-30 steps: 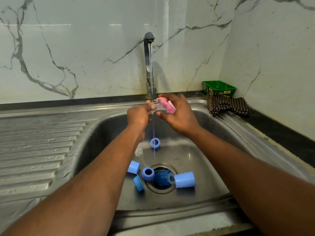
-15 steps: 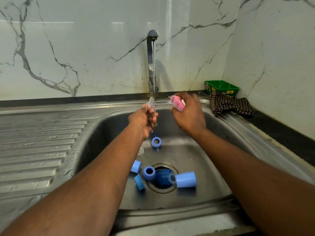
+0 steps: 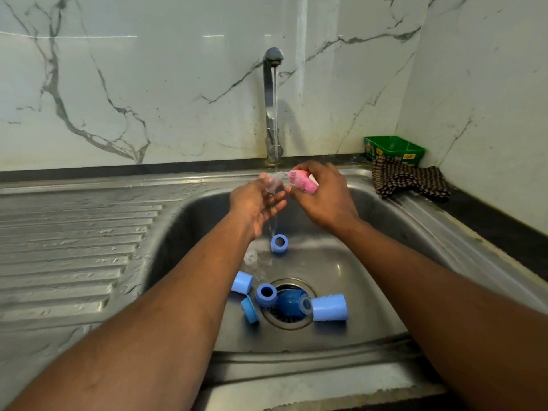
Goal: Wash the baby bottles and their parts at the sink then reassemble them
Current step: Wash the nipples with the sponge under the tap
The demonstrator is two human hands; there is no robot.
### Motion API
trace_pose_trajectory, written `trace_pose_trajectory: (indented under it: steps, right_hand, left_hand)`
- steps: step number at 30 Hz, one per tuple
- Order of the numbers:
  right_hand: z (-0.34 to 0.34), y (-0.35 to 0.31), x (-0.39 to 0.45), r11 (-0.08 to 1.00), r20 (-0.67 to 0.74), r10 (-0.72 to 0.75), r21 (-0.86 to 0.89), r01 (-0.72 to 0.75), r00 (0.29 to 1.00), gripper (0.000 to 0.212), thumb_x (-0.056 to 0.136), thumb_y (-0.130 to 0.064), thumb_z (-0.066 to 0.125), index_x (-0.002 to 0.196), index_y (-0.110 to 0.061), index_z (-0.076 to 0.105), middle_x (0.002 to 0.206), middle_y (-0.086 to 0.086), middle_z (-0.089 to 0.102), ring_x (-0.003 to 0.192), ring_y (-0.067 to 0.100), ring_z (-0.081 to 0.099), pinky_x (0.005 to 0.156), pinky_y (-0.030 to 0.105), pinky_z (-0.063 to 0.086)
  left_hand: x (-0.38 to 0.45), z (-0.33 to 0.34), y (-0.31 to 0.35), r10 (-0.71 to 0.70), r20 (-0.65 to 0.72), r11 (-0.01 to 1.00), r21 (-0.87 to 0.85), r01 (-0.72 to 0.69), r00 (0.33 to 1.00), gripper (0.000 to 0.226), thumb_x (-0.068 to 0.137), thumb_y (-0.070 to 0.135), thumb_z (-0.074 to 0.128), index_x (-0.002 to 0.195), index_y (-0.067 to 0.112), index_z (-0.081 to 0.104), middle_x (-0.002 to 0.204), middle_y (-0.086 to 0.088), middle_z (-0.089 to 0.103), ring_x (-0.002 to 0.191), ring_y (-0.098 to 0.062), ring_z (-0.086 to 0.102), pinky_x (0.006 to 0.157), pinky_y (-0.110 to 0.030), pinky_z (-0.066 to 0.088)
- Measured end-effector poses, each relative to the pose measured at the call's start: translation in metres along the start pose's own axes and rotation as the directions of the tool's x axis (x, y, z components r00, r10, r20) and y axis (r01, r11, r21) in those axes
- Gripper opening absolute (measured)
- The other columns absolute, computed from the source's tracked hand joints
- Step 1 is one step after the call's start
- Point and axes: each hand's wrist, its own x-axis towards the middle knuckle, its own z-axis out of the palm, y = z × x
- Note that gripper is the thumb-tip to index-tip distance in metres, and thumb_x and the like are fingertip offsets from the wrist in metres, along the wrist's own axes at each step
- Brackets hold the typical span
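- At frame centre, a clear teat (image 3: 274, 183) is grasped in the grip of the left hand (image 3: 257, 203) under the water stream (image 3: 274, 114), presumably for rinsing.
- A pink sponge (image 3: 301, 180) is clenched in the right hand (image 3: 323, 197), touching the teat for scrubbing.
- Half a second earlier, the hands were held apart; now they are brought together.
- Blue bottle parts (image 3: 329, 307) are left around the drain in the sink (image 3: 370, 256), lower centre.

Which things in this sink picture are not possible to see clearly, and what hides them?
All in the head view:
- Clear part in the left hand: transparent and under running water, so its shape is unclear.
- Pink scrubber: the right hand grips it and covers its far end.
- Dark blue piece on the drain: partly behind a blue ring and blue cup.
- Label on the green tub: too small to read.
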Motion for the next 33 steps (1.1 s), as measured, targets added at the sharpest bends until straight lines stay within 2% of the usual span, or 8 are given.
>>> trace_pose_trajectory:
  steps: [3, 9, 14, 17, 22, 26, 30, 33]
  right_hand:
    - [0.002, -0.013, -0.001, 0.996, 0.019, -0.013, 0.084, 0.012, 1.000, 0.031, 0.082, -0.041, 0.074, 0.110, -0.030, 0.066, 0.106, 0.000, 0.062, 0.098, 0.014, 0.056, 0.080, 0.030, 0.046]
    - [-0.001, -0.052, -0.012, 0.967, 0.138, -0.110, 0.244, 0.074, 0.984, 0.022, 0.082, -0.028, 0.079, 0.100, -0.027, 0.066, 0.089, -0.011, 0.067, 0.084, 0.012, 0.064, 0.072, 0.025, 0.049]
    - [0.001, -0.084, -0.032, 0.936, 0.158, -0.185, 0.330, 0.125, 0.970, 0.026, 0.080, -0.020, 0.082, 0.103, -0.016, 0.070, 0.090, -0.006, 0.067, 0.083, 0.011, 0.062, 0.072, 0.018, 0.045]
    - [0.004, -0.109, -0.042, 0.884, 0.209, -0.214, 0.458, 0.098, 0.954, 0.028, 0.076, -0.020, 0.083, 0.100, -0.012, 0.071, 0.091, 0.003, 0.071, 0.083, 0.016, 0.065, 0.078, 0.030, 0.051]
    - [0.030, -0.151, -0.043, 0.867, 0.246, -0.176, 0.498, 0.032, 0.953, 0.029, 0.071, -0.037, 0.085, 0.093, -0.026, 0.068, 0.091, -0.003, 0.071, 0.082, 0.015, 0.065, 0.076, 0.034, 0.054]
    - [0.056, -0.165, -0.053, 0.981, 0.325, 0.029, 0.174, -0.090, 0.945, 0.009, 0.089, -0.040, 0.065, 0.094, -0.032, 0.065, 0.106, -0.005, 0.069, 0.102, 0.019, 0.062, 0.084, 0.032, 0.047]
    - [0.090, -0.174, -0.058, 0.994, 0.387, -0.083, 0.091, 0.052, 0.918, 0.026, 0.097, -0.036, 0.052, 0.116, -0.029, 0.068, 0.123, 0.007, 0.067, 0.117, 0.031, 0.060, 0.097, 0.040, 0.049]
    - [0.101, -0.173, -0.056, 0.986, 0.431, -0.161, 0.105, 0.128, 0.888, 0.034, 0.100, -0.036, 0.050, 0.131, -0.029, 0.062, 0.132, 0.009, 0.061, 0.125, 0.030, 0.055, 0.104, 0.043, 0.045]
  left_hand:
    - [-0.017, -0.002, 0.008, 0.035, 0.005, 0.989, 0.146, -0.035, 0.999, 0.022, 0.102, 0.023, 0.054, 0.094, 0.006, 0.064, 0.070, -0.007, 0.066, 0.055, -0.014, 0.062, 0.051, -0.025, 0.057]
    - [-0.057, -0.027, 0.030, 0.141, 0.107, 0.871, 0.459, -0.175, 0.984, 0.029, 0.100, 0.007, 0.049, 0.122, 0.025, 0.051, 0.079, -0.009, 0.066, 0.062, -0.018, 0.061, 0.057, -0.032, 0.056]
    - [-0.101, -0.068, 0.052, 0.223, 0.272, 0.715, 0.606, -0.347, 0.936, 0.020, 0.095, 0.008, 0.060, 0.107, 0.022, 0.067, 0.088, 0.003, 0.067, 0.083, -0.008, 0.060, 0.067, -0.029, 0.053]
    - [-0.117, -0.094, 0.059, 0.326, 0.365, 0.584, 0.647, -0.489, 0.872, 0.019, 0.086, 0.004, 0.072, 0.099, 0.018, 0.073, 0.065, 0.018, 0.067, 0.061, 0.007, 0.056, 0.058, -0.015, 0.046]
    - [-0.112, -0.132, 0.080, 0.528, 0.122, 0.442, 0.806, -0.395, 0.841, 0.009, 0.078, 0.032, 0.079, 0.082, 0.028, 0.071, 0.084, 0.005, 0.074, 0.082, -0.013, 0.069, 0.075, -0.030, 0.052]
    - [-0.101, -0.166, 0.088, 0.663, -0.218, 0.255, 0.965, 0.057, 0.717, 0.031, 0.090, 0.042, 0.065, 0.118, 0.030, 0.067, 0.128, -0.006, 0.059, 0.123, -0.029, 0.047, 0.098, -0.035, 0.036]
    - [-0.079, -0.196, 0.096, 0.597, -0.430, 0.452, 0.878, 0.159, 0.677, 0.030, 0.098, 0.039, 0.053, 0.122, 0.026, 0.066, 0.130, -0.009, 0.057, 0.121, -0.031, 0.047, 0.100, -0.041, 0.037]
    - [-0.064, -0.205, 0.106, 0.637, -0.438, 0.463, 0.875, 0.140, 0.634, 0.031, 0.099, 0.039, 0.048, 0.117, 0.023, 0.068, 0.125, -0.010, 0.061, 0.117, -0.032, 0.051, 0.099, -0.044, 0.045]
